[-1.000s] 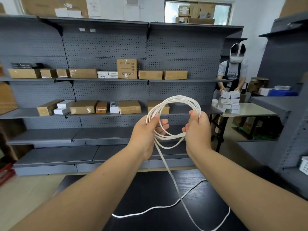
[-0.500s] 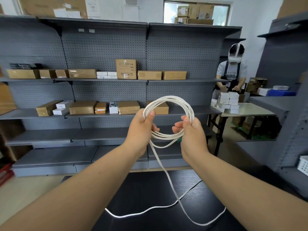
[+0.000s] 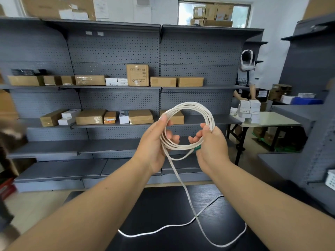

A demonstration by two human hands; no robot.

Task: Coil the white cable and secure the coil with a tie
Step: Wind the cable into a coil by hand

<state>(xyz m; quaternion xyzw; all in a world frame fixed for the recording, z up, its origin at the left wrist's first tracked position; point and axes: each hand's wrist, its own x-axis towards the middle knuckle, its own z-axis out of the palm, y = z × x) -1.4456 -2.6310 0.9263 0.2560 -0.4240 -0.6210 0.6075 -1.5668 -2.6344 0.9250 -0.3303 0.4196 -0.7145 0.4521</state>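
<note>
Cable: white cable (image 3: 188,104) looped several times, held up in the air; its loose tail drops onto the black table (image 3: 159,211).
Left hand: left hand (image 3: 154,142) curled round the coil's left side.
Right hand: right hand (image 3: 211,147) clasps the right side (a green bit (image 3: 198,148) shows beside it).
Behind: grey shelves (image 3: 116,51).

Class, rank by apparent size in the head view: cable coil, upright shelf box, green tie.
1. Coil
2. Upright box, though it stands farther away
3. Green tie, partly hidden by the right hand
</note>
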